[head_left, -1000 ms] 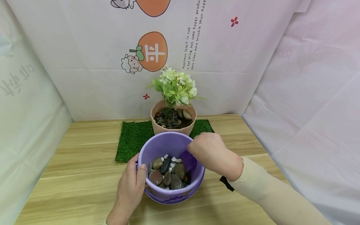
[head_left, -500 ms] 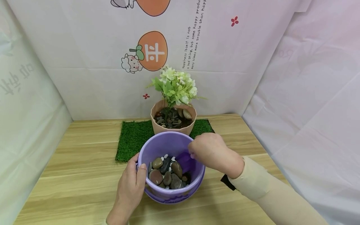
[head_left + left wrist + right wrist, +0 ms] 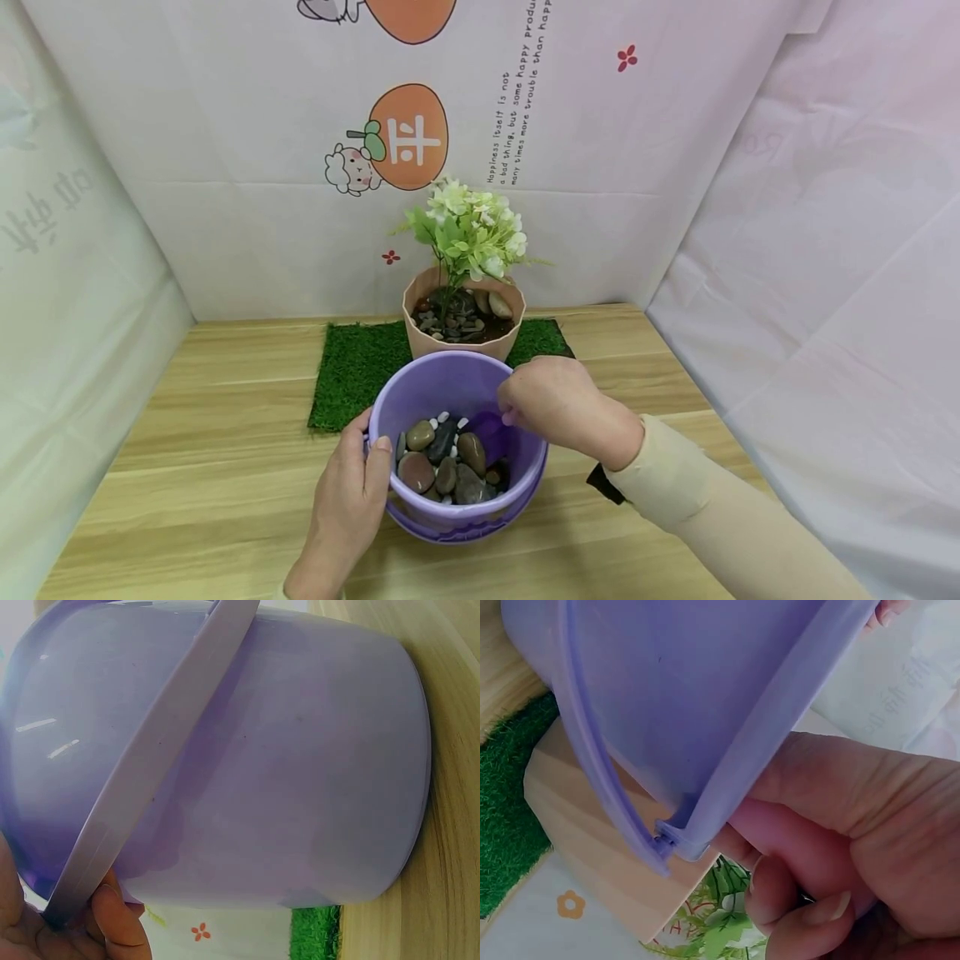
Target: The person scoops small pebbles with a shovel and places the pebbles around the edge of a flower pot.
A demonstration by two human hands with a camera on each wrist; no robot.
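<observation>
A purple bucket (image 3: 435, 383) stands on the table with dark, brown and reddish stones (image 3: 446, 477) and small white pebbles inside. My left hand (image 3: 345, 492) grips its left side, thumb over the rim, by the end of the bucket's handle (image 3: 154, 761). Over the right part of the rim, my right hand (image 3: 566, 408) holds a darker purple shovel (image 3: 491, 433) that reaches down among the stones. In the head view the hand hides part of the shovel, and its tip is hidden by stones. The right wrist view shows curled fingers (image 3: 810, 922).
Just behind the bucket, a peach pot (image 3: 461, 337) with a white-flowered plant (image 3: 476, 233) and stones stands on a green turf mat (image 3: 356, 375). The mat lies on a wood-grain table (image 3: 225, 450). Printed cloth (image 3: 262, 167) hangs at the back and both sides.
The shovel has moved left and deeper among the stones, and the brown stone near it has shifted and turned. My left hand and the bucket have stayed in place.
</observation>
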